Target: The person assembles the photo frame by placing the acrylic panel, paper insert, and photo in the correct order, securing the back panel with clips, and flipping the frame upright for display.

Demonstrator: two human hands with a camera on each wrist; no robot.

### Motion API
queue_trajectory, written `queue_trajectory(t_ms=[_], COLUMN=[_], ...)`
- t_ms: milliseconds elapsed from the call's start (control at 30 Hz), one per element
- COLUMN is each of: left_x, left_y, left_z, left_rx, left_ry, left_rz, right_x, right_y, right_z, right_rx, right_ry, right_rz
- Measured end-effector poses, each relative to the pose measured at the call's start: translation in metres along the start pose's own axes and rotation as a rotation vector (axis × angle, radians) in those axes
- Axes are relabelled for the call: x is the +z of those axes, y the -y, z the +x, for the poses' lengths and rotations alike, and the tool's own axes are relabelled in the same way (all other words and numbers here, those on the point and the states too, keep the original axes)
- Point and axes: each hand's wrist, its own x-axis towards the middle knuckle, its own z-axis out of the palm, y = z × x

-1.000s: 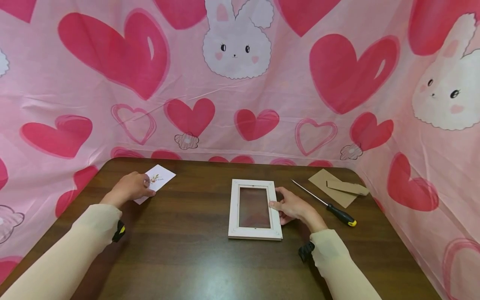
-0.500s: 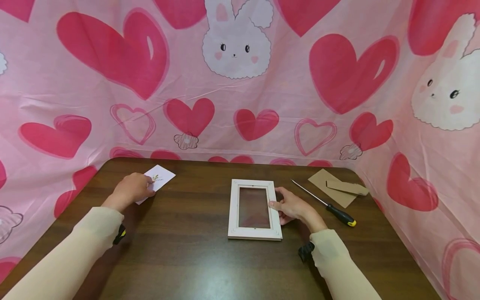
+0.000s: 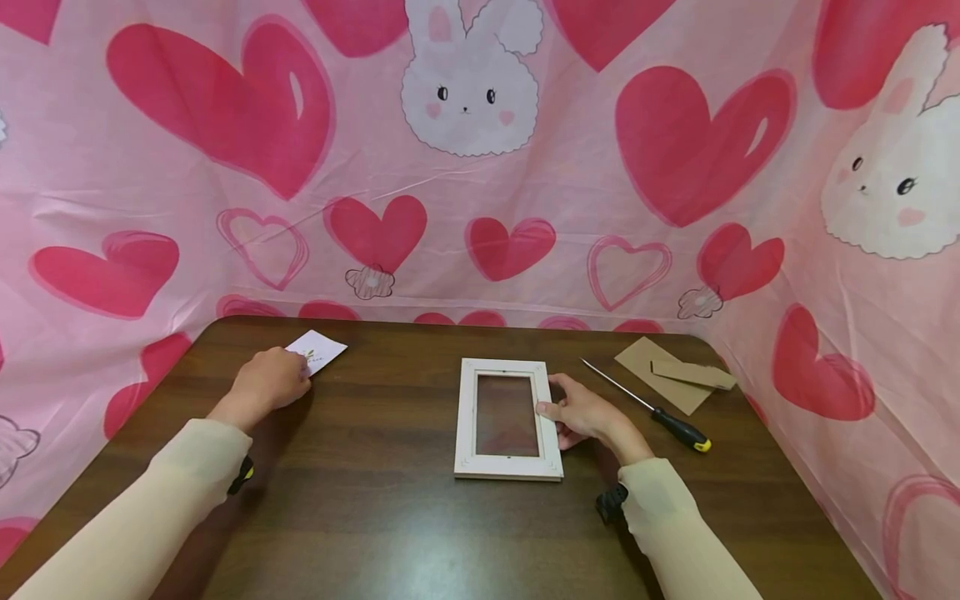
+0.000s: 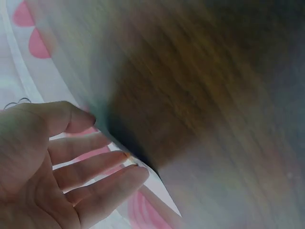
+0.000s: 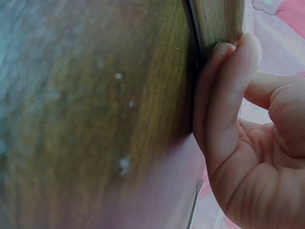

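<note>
At the table's far left, my left hand (image 3: 272, 377) pinches a white card (image 3: 325, 348) with a small printed plant design; the hand covers the card's near part. In the left wrist view the card (image 4: 158, 186) shows nearly edge-on between thumb and fingers, slanting up from the wood. A white picture frame (image 3: 467, 417) with a clear pane lies flat near the middle of the table. My right hand (image 3: 588, 412) grips its right side, thumb on the top face and fingers along the outer edge, where the right wrist view shows bare wood (image 5: 221, 21).
To the right of the frame lies a screwdriver (image 3: 678, 429) with a black and yellow handle. Behind it, a brown backing board (image 3: 641, 360) has a narrow stand leg (image 3: 688, 373) across it. Pink heart-patterned cloth (image 3: 450, 183) hangs round the wooden table (image 3: 360, 500).
My left hand has drawn slightly toward me, with the card's visible part now smaller and tilted. The right hand and the picture frame have stayed in place.
</note>
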Motion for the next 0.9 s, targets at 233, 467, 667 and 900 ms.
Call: queue_trajectory(t_ms=[233, 467, 667, 900], left_x=[0.000, 0.000, -0.005, -0.015], left_y=[-0.003, -0.004, -0.005, -0.013], left_z=[0.001, -0.001, -0.001, 0.000], left_rx=[0.004, 0.015, -0.016, -0.020], left_ry=[-0.060, -0.139, -0.169, -0.232], left_rz=[-0.005, 0.001, 0.000, -0.025], right_x=[0.000, -0.001, -0.002, -0.002], right_y=[0.001, 0.000, -0.001, -0.001], right_z=[-0.001, 0.000, 0.002, 0.002], right_rx=[0.004, 0.003, 0.002, 0.005], right_ry=[0.002, 0.006, 0.010, 0.012], right_rz=[-0.012, -0.001, 0.006, 0.014])
